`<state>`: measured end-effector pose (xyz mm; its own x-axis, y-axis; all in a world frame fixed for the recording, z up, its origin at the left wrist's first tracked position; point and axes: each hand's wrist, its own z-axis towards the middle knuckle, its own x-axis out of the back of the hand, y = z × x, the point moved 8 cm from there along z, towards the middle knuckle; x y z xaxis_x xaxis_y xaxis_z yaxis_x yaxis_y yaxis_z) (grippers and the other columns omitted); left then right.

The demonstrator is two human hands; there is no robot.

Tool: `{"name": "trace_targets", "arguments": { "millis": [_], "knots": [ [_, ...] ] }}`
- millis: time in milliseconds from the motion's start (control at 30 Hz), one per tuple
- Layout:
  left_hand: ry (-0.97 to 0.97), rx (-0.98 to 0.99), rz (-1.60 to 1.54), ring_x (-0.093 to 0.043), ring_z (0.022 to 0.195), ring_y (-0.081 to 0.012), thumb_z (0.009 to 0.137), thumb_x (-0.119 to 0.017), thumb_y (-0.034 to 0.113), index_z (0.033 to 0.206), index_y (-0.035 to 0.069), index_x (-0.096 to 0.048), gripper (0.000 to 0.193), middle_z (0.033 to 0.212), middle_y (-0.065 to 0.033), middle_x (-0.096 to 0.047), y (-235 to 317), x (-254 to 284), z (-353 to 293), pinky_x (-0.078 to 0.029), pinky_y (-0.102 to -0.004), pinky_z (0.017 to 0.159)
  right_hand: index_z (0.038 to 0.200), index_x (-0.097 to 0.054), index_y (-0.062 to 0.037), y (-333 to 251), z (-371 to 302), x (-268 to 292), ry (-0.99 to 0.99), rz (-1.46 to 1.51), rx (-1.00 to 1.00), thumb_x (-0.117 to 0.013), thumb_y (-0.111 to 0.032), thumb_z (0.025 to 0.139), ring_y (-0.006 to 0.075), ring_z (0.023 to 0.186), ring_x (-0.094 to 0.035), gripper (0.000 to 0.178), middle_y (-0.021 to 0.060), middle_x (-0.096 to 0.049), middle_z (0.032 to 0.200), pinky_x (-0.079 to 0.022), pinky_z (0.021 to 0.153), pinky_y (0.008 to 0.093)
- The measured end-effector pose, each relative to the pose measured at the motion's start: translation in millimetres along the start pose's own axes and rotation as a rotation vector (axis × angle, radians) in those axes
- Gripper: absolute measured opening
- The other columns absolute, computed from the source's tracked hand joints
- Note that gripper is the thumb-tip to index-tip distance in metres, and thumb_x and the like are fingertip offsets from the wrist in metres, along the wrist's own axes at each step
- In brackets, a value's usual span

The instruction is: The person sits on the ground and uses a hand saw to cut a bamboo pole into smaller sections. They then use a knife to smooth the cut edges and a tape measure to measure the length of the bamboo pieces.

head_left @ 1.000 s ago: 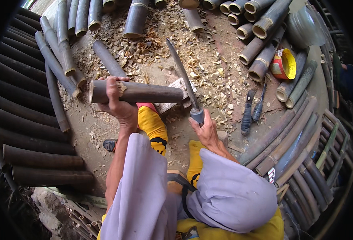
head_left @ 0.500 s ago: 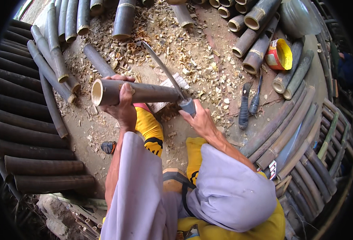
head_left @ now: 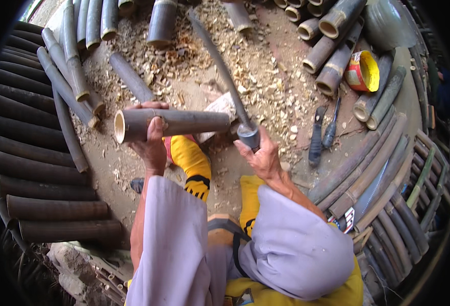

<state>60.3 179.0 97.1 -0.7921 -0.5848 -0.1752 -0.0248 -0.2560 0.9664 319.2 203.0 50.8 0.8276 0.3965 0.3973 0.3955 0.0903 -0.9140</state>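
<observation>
At ten o'clock, the left hand [head_left: 151,146] grips a bamboo tube [head_left: 200,121]; the right hand [head_left: 263,159] is wrapped round a knife [head_left: 228,79]. Chips [head_left: 253,81] at twelve suggest cutting's well along; what's left I can't tell.

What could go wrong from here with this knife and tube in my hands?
Your left hand grips the tube bare, and your right hand holds the knife near its other end; a slip along the tube might reach your left fingers. Your yellow-clad left leg sits close below the tube, so a glancing stroke could possibly catch it. Only one hand holds the tube, so it might twist if struck off-centre.
</observation>
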Motion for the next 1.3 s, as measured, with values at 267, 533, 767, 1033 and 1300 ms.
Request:
{"name": "trace_targets", "arguments": {
  "millis": [267, 533, 767, 1033, 1300],
  "knots": [
    [-0.118, -0.012, 0.011, -0.061, 0.091, -0.0308, 0.08, -0.064, 0.018, 0.117, 0.005, -0.038, 0.047, 0.096, -0.0149, -0.058, -1, -4, 0, -0.048, -0.0463, 0.088, 0.101, -0.049, 0.0029, 67, 13, -11, -0.184, -0.131, -0.289, -0.065, -0.031, 0.088, 0.0285, 0.066, -0.068, 0.04, 0.0171, -0.065, 0.075, -0.054, 0.057, 0.0363],
    [-0.277, 0.032, 0.107, -0.062, 0.094, -0.028, 0.078, -0.071, 0.025, 0.114, 0.004, -0.037, 0.053, 0.1, -0.0169, -0.062, 2, 6, -4, -0.049, -0.04, 0.087, 0.101, -0.05, 0.0012, 31, -7, -4, 0.018, 0.062, 0.046, -0.066, -0.027, 0.087, 0.0232, 0.061, -0.066, 0.035, 0.0127, -0.064, 0.076, -0.054, 0.056, 0.0318],
    [-0.366, 0.079, 0.115, -0.06, 0.098, -0.0275, 0.074, -0.076, 0.024, 0.115, 0.003, -0.038, 0.06, 0.108, -0.0175, -0.058, 4, 17, -3, -0.048, -0.0397, 0.088, 0.099, -0.052, 0.0, 29, 2, -9, -0.133, -0.05, -0.106, -0.067, -0.029, 0.086, 0.024, 0.063, -0.067, 0.035, 0.0145, -0.066, 0.076, -0.053, 0.053, 0.0332],
    [-0.206, 0.261, 0.003, -0.059, 0.098, -0.0244, 0.072, -0.078, 0.018, 0.118, -0.001, -0.043, 0.061, 0.108, -0.0152, -0.057, -5, 18, -5, -0.05, -0.0386, 0.086, 0.1, -0.046, 0.0028, 90, -6, -27, -0.139, -0.158, -0.151, -0.068, -0.031, 0.085, 0.0299, 0.065, -0.068, 0.043, 0.0196, -0.065, 0.075, -0.053, 0.054, 0.04],
    [0.072, 0.232, -0.241, -0.062, 0.101, -0.0356, 0.079, -0.07, 0.009, 0.119, 0.0, -0.04, 0.051, 0.112, -0.0223, -0.058, 13, 20, -4, -0.052, -0.0459, 0.09, 0.113, -0.048, 0.0013, 32, -4, -5, -0.086, -0.025, -0.195, -0.064, -0.031, 0.089, 0.0285, 0.072, -0.068, 0.043, 0.0163, -0.066, 0.08, -0.055, 0.061, 0.0357]
  ]
}}
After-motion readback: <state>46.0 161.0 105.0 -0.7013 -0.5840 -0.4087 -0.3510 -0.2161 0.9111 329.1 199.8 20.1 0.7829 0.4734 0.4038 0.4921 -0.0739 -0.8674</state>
